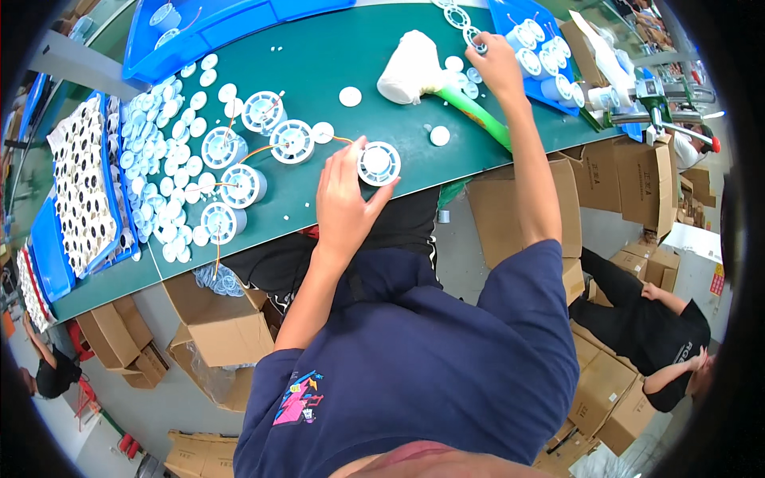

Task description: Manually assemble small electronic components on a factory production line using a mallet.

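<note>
My left hand (344,185) is closed around the side of a round white plastic housing (378,164) with a slotted top, close to the table's near edge. At the far right, my right hand (496,64) has its fingertips pinched together beside a chain of white slotted rings (457,17). A small grey piece shows at those fingertips, too small to name. Between the hands lies a mallet (410,70) with a white wrapped head and a green handle. Several similar housings (292,142) with wires stand left of my left hand.
Many loose white discs (159,119) cover the table's left part. Beyond them is a blue tray of white parts with dark holes (84,183). A blue bin (239,30) stands at the back, and a blue tray (510,24) of housings at the right. A clamp-like press (655,99) juts out far right.
</note>
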Motion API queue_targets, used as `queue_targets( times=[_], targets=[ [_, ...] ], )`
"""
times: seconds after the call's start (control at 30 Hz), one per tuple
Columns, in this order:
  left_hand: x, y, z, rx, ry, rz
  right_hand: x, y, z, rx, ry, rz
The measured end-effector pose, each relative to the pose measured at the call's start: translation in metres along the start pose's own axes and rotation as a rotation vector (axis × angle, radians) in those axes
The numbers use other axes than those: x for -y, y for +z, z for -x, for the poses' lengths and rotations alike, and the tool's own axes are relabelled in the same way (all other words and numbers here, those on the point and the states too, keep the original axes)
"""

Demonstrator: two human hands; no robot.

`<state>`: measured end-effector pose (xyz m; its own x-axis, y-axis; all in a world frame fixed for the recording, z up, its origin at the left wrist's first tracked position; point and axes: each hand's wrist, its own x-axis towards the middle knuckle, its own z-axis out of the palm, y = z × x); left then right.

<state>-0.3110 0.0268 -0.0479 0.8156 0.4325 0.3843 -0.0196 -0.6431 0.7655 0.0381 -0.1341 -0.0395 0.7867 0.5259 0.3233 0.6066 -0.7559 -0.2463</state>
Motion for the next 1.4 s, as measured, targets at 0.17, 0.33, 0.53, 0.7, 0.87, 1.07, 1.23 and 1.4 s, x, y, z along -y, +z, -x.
queue_targets(
  times=[0.17,0.33,0.53,0.7,0.87,1.07,1.23,1.4],
  targets=[
    [0.001,-0.007,0.001,-0.01,-0.091,0.184,0.119,-0.08,0.081,0.119,-0.22,-0.556],
    [0.005,-0.012,0.001,0.041,-0.074,0.219,0.174,-0.085,0.127,0.355,-0.497,-0.585],
    [0.006,-0.01,0.004,0.046,-0.092,0.218,0.179,-0.074,0.132,0.456,-0.432,-0.628],
    [0.006,-0.01,0.005,0.017,-0.072,0.214,0.182,-0.075,0.135,0.508,-0.325,-0.713],
    [0.006,-0.01,0.006,0.032,-0.072,0.17,0.183,-0.067,0.145,0.421,-0.334,-0.656],
    [0.008,-0.007,0.005,-0.005,-0.003,0.133,0.19,-0.065,0.152,0.368,-0.233,-0.666],
    [0.002,-0.001,0.005,-0.055,-0.024,0.149,0.193,-0.069,0.151,0.399,-0.18,-0.65],
    [0.003,0.001,0.005,-0.103,0.016,0.082,0.172,-0.067,0.13,0.156,-0.264,-0.507]
  ],
)
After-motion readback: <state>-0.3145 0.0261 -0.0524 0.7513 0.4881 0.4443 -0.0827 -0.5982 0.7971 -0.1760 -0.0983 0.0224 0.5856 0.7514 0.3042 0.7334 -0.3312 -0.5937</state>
